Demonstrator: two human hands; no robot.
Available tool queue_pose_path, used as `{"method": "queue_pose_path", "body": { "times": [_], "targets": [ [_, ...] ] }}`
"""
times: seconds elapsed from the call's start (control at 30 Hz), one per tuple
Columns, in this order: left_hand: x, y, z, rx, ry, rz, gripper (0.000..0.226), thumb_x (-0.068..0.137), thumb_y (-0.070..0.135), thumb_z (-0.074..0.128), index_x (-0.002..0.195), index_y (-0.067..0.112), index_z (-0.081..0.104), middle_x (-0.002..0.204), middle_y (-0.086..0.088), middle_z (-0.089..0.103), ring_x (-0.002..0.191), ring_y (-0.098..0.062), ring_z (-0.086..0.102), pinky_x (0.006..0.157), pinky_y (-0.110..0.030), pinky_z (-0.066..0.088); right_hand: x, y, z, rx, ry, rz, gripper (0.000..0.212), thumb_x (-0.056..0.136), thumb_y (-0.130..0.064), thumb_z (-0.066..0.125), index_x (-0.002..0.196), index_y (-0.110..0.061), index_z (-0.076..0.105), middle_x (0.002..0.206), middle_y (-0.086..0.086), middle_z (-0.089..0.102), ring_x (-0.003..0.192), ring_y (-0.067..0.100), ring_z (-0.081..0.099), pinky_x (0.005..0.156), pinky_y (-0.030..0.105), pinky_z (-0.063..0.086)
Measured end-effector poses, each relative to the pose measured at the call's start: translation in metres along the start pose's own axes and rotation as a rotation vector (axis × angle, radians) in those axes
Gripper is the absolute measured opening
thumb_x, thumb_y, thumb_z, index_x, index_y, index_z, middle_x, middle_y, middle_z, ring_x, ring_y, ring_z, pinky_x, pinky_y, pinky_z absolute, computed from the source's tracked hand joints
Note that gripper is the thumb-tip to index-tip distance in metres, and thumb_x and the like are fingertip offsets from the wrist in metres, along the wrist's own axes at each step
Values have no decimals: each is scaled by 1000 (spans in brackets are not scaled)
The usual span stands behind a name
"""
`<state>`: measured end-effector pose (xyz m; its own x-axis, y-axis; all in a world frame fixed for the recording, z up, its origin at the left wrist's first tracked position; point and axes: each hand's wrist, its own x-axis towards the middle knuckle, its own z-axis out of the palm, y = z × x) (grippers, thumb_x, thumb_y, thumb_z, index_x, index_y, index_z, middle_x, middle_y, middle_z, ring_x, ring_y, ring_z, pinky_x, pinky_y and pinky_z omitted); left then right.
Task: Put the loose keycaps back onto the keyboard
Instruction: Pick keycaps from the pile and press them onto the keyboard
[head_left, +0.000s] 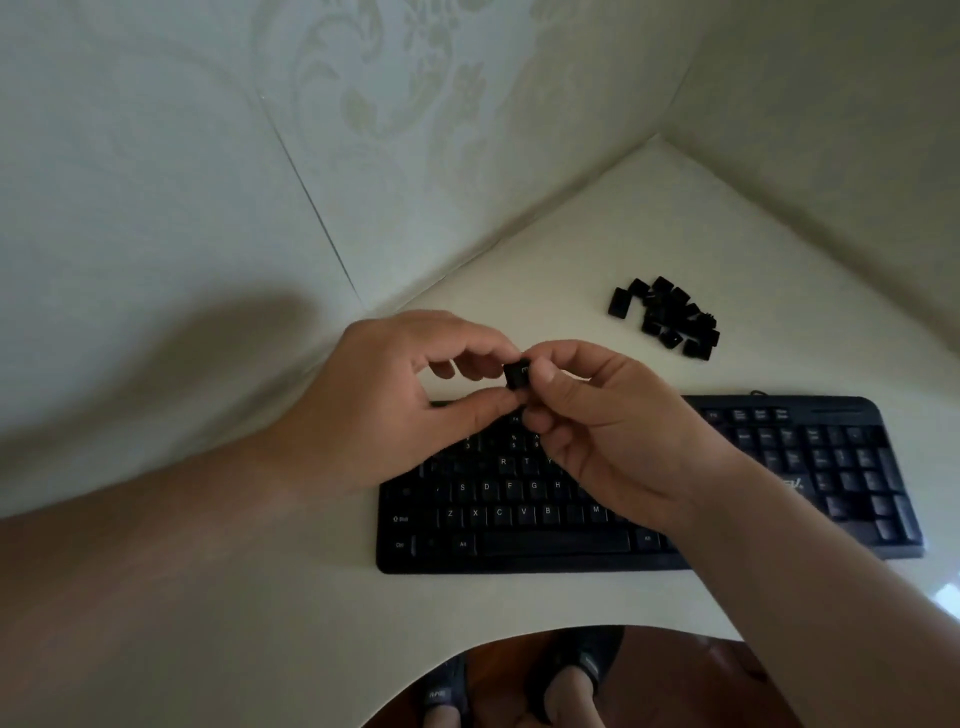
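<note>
A black keyboard (649, 499) lies flat on a white table (545, 249) that fits into a corner between two pale walls. Several of its slots in the upper letter rows look bare, though the hands hide part of that area. A heap of loose black keycaps (667, 318) sits on the table at about one o'clock from the keyboard's middle, well apart from it and near the right-hand wall. The caps are small, dark and squarish, tumbled at different angles, some upside down.

Above the keyboard's upper left part, both hands meet around one black keycap (519, 375) held in the air. The left hand (405, 400), coming in from nine o'clock, pinches the cap between thumb and forefinger, its other fingers loosely curled. The right hand (613, 431), coming in from four o'clock, grips the same cap with thumb pressed on its face and forefinger curled over the top; its remaining fingers are bent inward.

At six o'clock, beneath the table's curved edge, two feet in dark sandals (587, 670) rest on a reddish-brown floor (691, 691).
</note>
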<state>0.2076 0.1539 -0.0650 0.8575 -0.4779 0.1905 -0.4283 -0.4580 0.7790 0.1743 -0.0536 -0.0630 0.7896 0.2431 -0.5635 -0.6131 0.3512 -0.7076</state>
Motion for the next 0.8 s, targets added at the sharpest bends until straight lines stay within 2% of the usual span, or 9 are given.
{"method": "queue_pose_path", "body": {
  "times": [0.13, 0.23, 0.33, 0.5, 0.63, 0.73, 0.8],
  "targets": [
    [-8, 5, 0, -70, -12, -63, 29, 85, 44, 74, 109, 27, 77, 89, 18, 75, 93, -6, 70, 80, -12, 50, -3, 4, 1, -18, -4, -15, 12, 88, -18, 66, 90, -17, 77, 87, 8, 68, 66, 12, 55, 58, 18, 47],
    [-11, 7, -1, -100, -30, -81, 27, 84, 46, 72, 105, 30, 76, 89, 22, 74, 91, -4, 71, 79, -8, 48, -7, 6, 0, -48, -3, -25, 20, 96, -7, 59, 95, -15, 77, 86, 9, 70, 67, 13, 57, 59, 18, 49],
    [-13, 8, -1, -103, -45, -93, 25, 84, 41, 75, 103, 26, 77, 88, 21, 75, 90, -4, 72, 78, -8, 48, -10, 8, -2, -107, -9, -48, 22, 94, -2, 61, 97, -16, 77, 84, 10, 69, 68, 13, 59, 61, 19, 51],
    [-16, 5, 2, -87, -29, -91, 21, 81, 26, 86, 95, 24, 71, 86, 17, 72, 87, -9, 72, 78, -11, 50, -11, 10, 3, -184, -3, -95, 29, 97, 0, 58, 96, -18, 81, 81, 10, 70, 68, 14, 60, 61, 21, 50],
    [-16, 2, 1, -104, -62, -78, 29, 84, 28, 82, 112, 27, 72, 91, 15, 75, 91, -10, 74, 83, -14, 53, -7, 6, 7, -300, 58, -149, 19, 97, -4, 62, 103, -14, 77, 78, 6, 72, 67, 12, 61, 60, 21, 49],
    [-14, 1, 1, -192, -56, -189, 21, 89, 26, 78, 110, 29, 75, 93, 15, 78, 89, -8, 75, 79, -16, 56, -4, 3, 8, -453, 124, -261, 11, 94, -9, 69, 99, -18, 75, 78, 2, 75, 66, 13, 66, 61, 22, 53],
    [-10, 0, 2, -244, -61, -320, 17, 89, 21, 81, 103, 29, 76, 90, 12, 79, 83, -9, 76, 75, -26, 60, -4, 2, 6, -653, 163, -346, 14, 92, -14, 74, 98, -26, 75, 81, -2, 77, 71, 9, 71, 67, 23, 58]
  ]
}}
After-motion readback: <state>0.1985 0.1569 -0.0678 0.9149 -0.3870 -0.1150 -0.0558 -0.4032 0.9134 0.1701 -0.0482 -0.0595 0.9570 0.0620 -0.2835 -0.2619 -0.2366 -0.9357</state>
